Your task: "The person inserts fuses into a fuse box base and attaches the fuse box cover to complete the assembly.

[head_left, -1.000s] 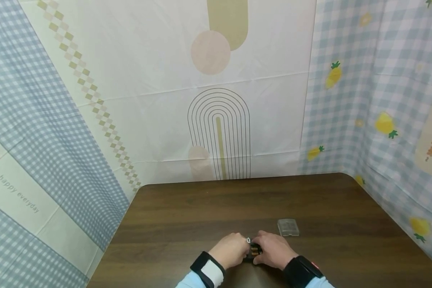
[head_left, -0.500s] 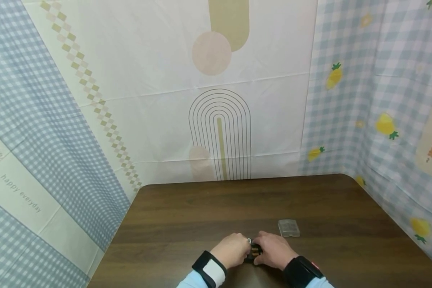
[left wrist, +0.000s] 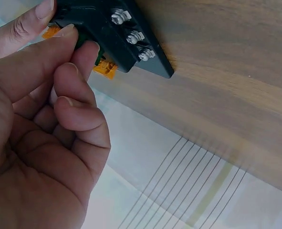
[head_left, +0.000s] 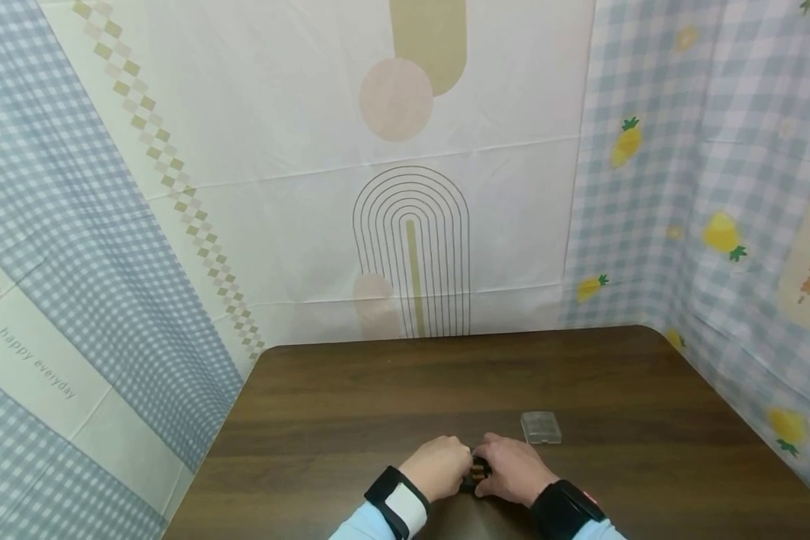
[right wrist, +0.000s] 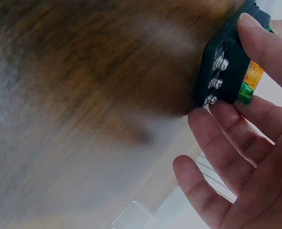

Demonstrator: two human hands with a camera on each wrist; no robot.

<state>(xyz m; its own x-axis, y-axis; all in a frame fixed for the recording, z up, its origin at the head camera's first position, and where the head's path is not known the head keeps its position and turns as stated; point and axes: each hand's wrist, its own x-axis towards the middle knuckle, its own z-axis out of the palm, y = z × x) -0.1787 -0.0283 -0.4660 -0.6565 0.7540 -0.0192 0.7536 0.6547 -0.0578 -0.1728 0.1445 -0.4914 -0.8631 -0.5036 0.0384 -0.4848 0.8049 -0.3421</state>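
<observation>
A black fuse block [head_left: 475, 474] with orange and green blade fuses lies low over the table between both hands. Three metal terminal screws [left wrist: 135, 37] line its side in the left wrist view. My right hand [head_left: 513, 469] grips the block, thumb on one side and fingertips along the screw edge. With thumb and index finger, my left hand [head_left: 439, 469] pinches a green blade fuse [left wrist: 99, 58] at the block's top; the fingertips hide most of it. An orange fuse [right wrist: 253, 74] and a green fuse [right wrist: 246, 91] sit in the block in the right wrist view.
A clear plastic case [head_left: 541, 427] lies on the brown wooden table [head_left: 351, 405], just beyond the right hand. Patterned cloth [head_left: 297, 247] hangs behind the table's far edge, and checked cloth [head_left: 729, 300] hangs at the right.
The left hand has shifted slightly right, closer over the fuse block, and a small silvery bit beside its fingers is now mostly covered. The right hand and the clear case stay put.
</observation>
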